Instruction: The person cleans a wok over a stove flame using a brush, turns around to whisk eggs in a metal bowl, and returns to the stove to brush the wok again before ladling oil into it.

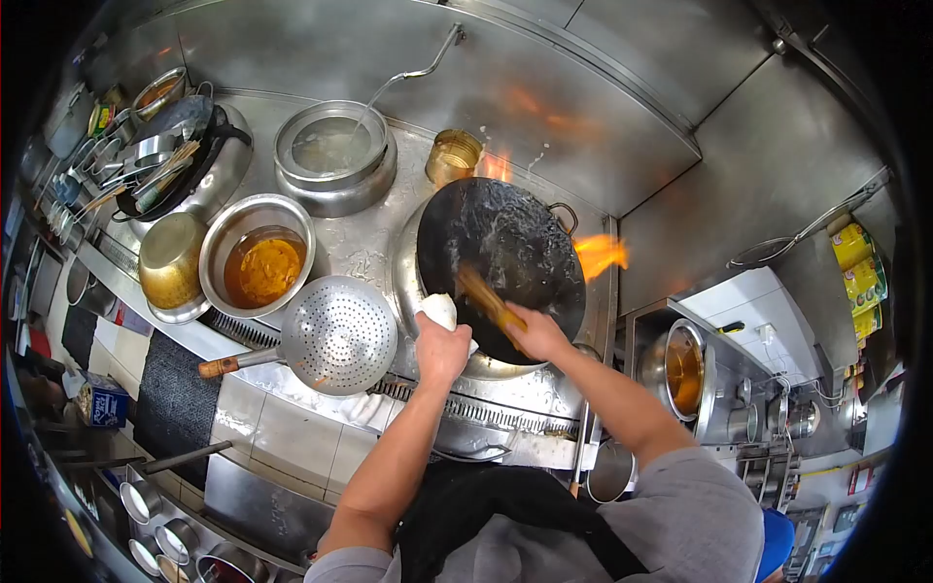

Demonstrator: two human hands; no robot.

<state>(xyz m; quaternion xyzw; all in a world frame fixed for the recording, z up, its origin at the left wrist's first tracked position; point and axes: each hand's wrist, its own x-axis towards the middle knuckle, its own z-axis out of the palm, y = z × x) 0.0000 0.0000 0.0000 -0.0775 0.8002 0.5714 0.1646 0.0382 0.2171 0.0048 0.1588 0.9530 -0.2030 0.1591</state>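
A black wok [520, 228], wet inside, sits tilted on the burner with flames [601, 256] at its right and back edges. My left hand [442, 352] is closed around a folded white cloth [439, 311] at the wok's near left rim. The rim under the cloth is hidden. In my right hand [537, 332] is a bamboo wok brush [486, 299], its bristle end inside the wok. Just left of my left hand lies a large perforated strainer [340, 335] with a wooden handle.
A steel pot of orange-brown oil [302, 277] stands on the left. Behind it, a water basin [377, 155] sits below a running tap [428, 70]. A brass-coloured can [454, 155] stands behind the wok. At right is another pot [685, 330] with orange liquid.
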